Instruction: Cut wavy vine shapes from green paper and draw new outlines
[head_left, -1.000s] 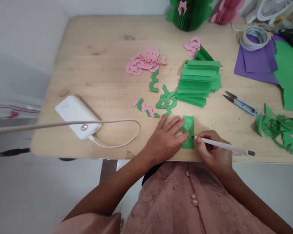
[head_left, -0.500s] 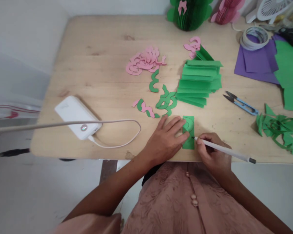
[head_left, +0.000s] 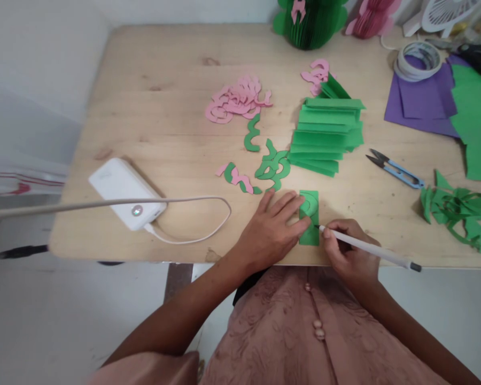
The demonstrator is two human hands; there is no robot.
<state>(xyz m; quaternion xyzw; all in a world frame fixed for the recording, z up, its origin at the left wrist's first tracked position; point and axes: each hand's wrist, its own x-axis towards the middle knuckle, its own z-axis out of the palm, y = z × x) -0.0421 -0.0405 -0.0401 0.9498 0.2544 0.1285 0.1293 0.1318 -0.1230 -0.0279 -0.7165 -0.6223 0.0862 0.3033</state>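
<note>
A small green paper rectangle [head_left: 309,237] lies near the front edge of the wooden table [head_left: 160,107], with a curved green cut-out [head_left: 309,201] on top of it. My left hand [head_left: 270,230] lies flat, fingers spread, pressing on the cut-out and the rectangle. My right hand [head_left: 347,251] is closed around a white pencil [head_left: 369,248] whose tip touches the rectangle's right edge. A stack of folded green paper pieces [head_left: 324,136] sits just behind.
Green curved cut-outs [head_left: 273,164] and a pink pile [head_left: 236,99] lie mid-table. A white power bank [head_left: 122,192] with its cable is at the left. Small blue scissors [head_left: 395,168], green scraps [head_left: 459,208], purple paper [head_left: 423,104], a tape roll [head_left: 418,60] and honeycomb paper decorations [head_left: 308,21] stand right and back.
The pencil's back end has dropped slightly toward the table edge as my right hand shifted a little. My left hand has stayed put.
</note>
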